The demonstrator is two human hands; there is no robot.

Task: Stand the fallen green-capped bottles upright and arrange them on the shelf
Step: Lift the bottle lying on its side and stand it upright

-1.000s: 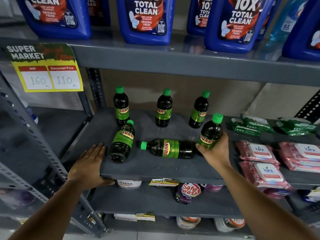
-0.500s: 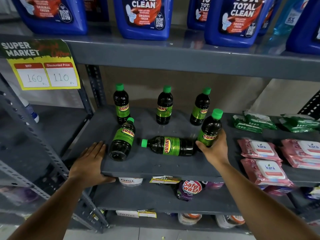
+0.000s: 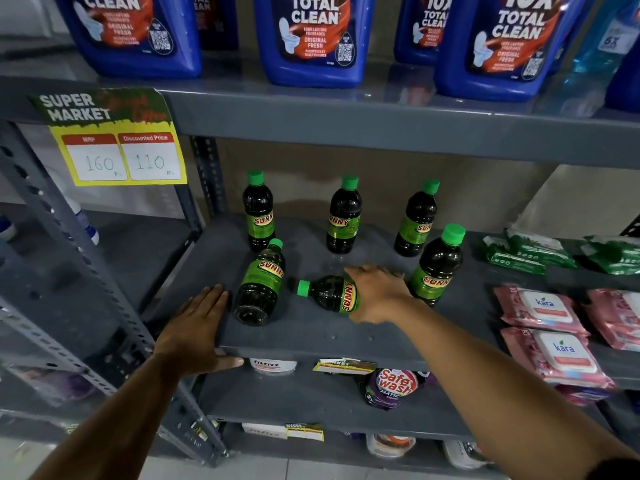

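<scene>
Head view: our right hand [image 3: 379, 295] wraps the base end of the fallen bottle [image 3: 329, 293] lying mid-shelf, cap pointing left. Left hand [image 3: 194, 332] lies flat and empty on the shelf [image 3: 311, 337] edge. We pivot it up about its base, clear of the second fallen bottle [image 3: 259, 284] and the upright bottle [image 3: 434, 268] just right.

The right hand [image 3: 377, 294] covers the base end of the fallen Sunny bottle [image 3: 330, 293], so its grip there cannot be read; the blue Total Clean jugs [image 3: 313, 39] are cut off by the top edge; the price card's [image 3: 116, 140] red script is blurred; the Safewash pouch [image 3: 389, 388] sits half hidden under the shelf lip [image 3: 311, 351].
</scene>
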